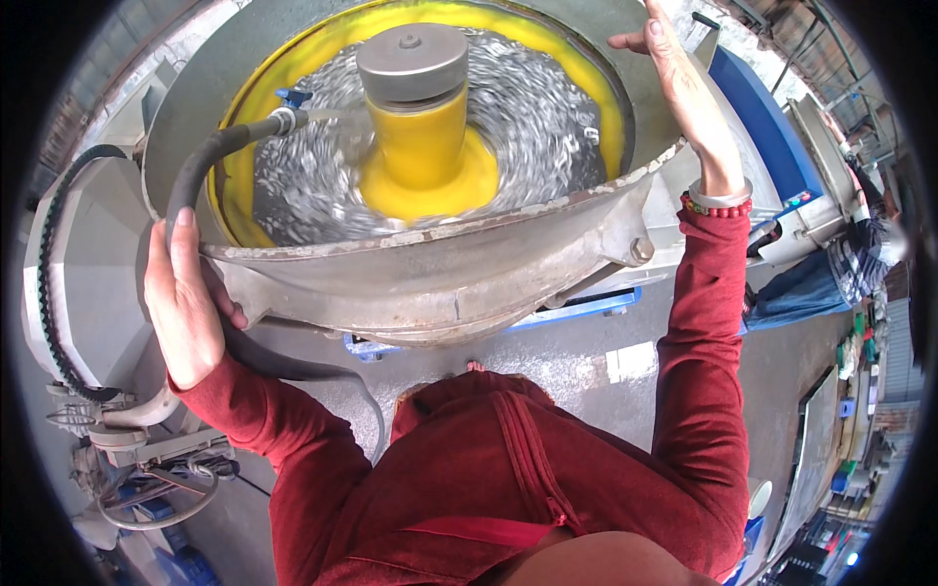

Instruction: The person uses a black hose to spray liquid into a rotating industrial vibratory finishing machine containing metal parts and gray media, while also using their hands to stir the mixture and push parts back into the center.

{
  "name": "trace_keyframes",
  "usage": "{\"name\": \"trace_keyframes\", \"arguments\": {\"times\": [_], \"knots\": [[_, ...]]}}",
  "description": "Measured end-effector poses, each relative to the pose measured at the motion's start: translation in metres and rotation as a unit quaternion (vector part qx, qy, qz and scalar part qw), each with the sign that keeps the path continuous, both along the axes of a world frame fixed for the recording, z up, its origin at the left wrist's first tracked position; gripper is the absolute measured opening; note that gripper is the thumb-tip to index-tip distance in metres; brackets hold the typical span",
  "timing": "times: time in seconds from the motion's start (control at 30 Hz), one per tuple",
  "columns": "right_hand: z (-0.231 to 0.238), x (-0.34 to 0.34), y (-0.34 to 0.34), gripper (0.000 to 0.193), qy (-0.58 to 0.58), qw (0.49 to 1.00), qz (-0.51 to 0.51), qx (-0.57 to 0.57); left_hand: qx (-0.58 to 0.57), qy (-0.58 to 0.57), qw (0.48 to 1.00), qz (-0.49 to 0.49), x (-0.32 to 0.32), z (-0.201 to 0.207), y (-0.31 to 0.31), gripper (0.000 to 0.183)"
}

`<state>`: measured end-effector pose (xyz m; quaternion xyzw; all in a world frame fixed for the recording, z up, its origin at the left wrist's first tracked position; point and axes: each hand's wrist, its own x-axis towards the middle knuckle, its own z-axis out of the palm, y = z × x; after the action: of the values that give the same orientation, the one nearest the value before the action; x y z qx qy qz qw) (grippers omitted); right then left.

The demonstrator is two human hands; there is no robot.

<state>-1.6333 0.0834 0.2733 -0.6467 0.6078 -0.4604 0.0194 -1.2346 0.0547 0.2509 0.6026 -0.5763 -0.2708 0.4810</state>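
A large round metal tub with a yellow lining stands in front of me. Inside it, small silvery pieces and liquid are smeared by motion around a yellow centre post with a grey metal cap. My left hand is closed around a dark grey hose at the tub's left edge. The hose bends over the rim and ends in a nozzle with a blue valve handle, above the pieces. My right hand is at the tub's right rim, fingers apart, holding nothing.
A pale machine housing with a black ribbed edge strip stands left, above a handwheel. Blue metal bars run beneath the tub. A blue panel lies beyond my right arm. Another person is at the far right.
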Motion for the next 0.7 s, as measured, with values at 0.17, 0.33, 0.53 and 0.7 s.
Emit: {"name": "trace_keyframes", "arguments": {"times": [0.17,0.33,0.53,0.7], "knots": [[0.003,0.002,-0.002,0.051,-0.029,0.999,0.001,0.019,0.002,-0.005,1.000,-0.017,0.003,0.000,-0.001,0.045],[0.003,0.010,0.003,0.051,-0.027,1.000,0.004,0.000,-0.005,-0.004,1.000,-0.017,0.003,-0.001,-0.001,0.044],[-0.001,0.000,-0.001,0.051,-0.024,0.999,0.027,-0.004,-0.007,-0.002,1.000,-0.020,0.003,-0.001,-0.001,0.043],[0.000,0.001,-0.001,0.051,-0.034,0.999,0.015,0.007,-0.011,-0.010,1.000,-0.012,-0.001,-0.002,-0.001,0.040]]}}
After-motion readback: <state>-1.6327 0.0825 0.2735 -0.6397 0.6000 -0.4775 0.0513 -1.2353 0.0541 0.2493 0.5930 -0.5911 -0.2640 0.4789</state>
